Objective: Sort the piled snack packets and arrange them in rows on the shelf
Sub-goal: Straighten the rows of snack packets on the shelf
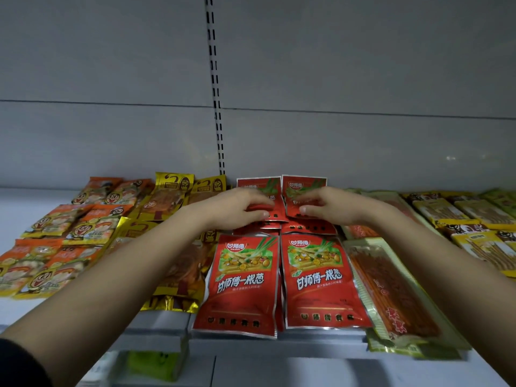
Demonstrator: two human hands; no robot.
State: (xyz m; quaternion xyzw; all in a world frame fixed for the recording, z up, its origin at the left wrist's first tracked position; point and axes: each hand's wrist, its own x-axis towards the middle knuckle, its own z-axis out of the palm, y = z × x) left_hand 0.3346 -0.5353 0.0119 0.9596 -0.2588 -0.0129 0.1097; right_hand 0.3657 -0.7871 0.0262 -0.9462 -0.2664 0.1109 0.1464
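Right, two columns of red packets on the shelf (156, 322) — the front two (240, 286) read "甘师傅一根葱". The left hand (237, 208) pinches a rear red packet (258, 185); the right hand (329, 205) rests curled fingers on its neighbour (303, 185) — that grip I cannot tell.

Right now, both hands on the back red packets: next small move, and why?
Probably press the two back red packets down and square their edges. The left hand and right hand each rest curled fingers on one of them, and they stand tilted against the back wall while the front red packets lie flat in two neat columns.
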